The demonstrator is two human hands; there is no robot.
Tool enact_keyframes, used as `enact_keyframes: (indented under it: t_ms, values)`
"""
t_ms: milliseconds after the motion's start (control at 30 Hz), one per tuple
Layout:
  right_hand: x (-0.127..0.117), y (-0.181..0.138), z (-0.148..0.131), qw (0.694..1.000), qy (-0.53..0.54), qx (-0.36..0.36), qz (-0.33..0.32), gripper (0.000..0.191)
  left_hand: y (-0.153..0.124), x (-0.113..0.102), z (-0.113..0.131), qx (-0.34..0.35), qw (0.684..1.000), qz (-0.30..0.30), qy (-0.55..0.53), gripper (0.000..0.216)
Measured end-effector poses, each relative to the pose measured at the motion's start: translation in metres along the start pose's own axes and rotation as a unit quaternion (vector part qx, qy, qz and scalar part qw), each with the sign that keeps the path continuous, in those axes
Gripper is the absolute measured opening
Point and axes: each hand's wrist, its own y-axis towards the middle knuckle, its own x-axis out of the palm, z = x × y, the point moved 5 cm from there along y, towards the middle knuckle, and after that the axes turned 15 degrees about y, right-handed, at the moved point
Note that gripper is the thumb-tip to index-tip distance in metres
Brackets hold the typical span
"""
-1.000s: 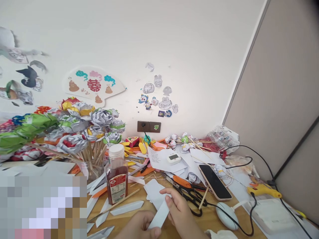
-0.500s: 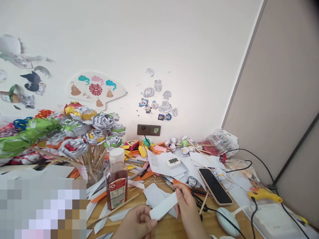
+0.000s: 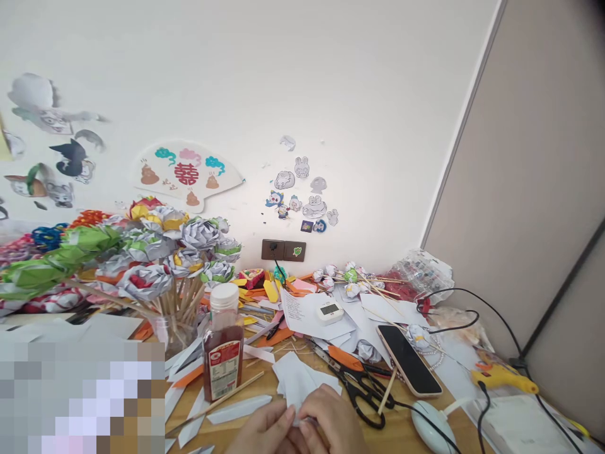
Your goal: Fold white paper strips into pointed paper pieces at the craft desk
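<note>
At the bottom middle, my left hand (image 3: 267,429) and my right hand (image 3: 333,419) are closed and drawn together, fingertips almost meeting. Between them they pinch a piece of white paper (image 3: 297,414), most of it hidden by the fingers. Just beyond the hands lies a small pile of white paper pieces (image 3: 286,372) on the wooden table. To the right, black-handled scissors (image 3: 362,394) lie spread near my right hand. A bottle of reddish liquid with a white cap (image 3: 223,353) stands left of the pile, with a thin wooden stick (image 3: 231,394) beside it.
Paper flowers on sticks (image 3: 151,252) fill a clear container at the left. Paper scraps and a small white timer (image 3: 329,311) lie at the back. Rightward are a phone (image 3: 409,359), a pale round device (image 3: 432,422), a yellow glue gun (image 3: 505,378) and loose black cables.
The hands have come together, and the white paper strip stretched between them is now mostly covered by fingers. The scissors, partly hidden before, show more fully. The view has shifted slightly.
</note>
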Motion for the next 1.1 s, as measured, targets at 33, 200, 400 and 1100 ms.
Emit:
enact_keyframes:
  t_ms: [33, 200, 400, 1100]
  values:
    - [0.000, 0.002, -0.003, 1.000, 0.005, -0.015, -0.016, 0.032, 0.000, -0.002, 0.001, 0.006, 1.000, 0.015, -0.008, 0.048]
    - [0.000, 0.009, -0.006, 0.998, 0.031, -0.013, -0.057, 0.043, -0.003, -0.008, 0.004, 0.004, 0.998, 0.047, -0.037, 0.042]
    - [0.000, 0.009, -0.002, 0.997, 0.054, 0.041, -0.046, 0.033, -0.004, -0.011, 0.007, 0.042, 0.997, 0.019, -0.070, 0.030]
    - [0.010, -0.004, 0.030, 0.898, 0.344, 0.271, 0.021, 0.019, -0.009, -0.019, 0.031, 0.070, 0.991, 0.074, 0.091, 0.040]
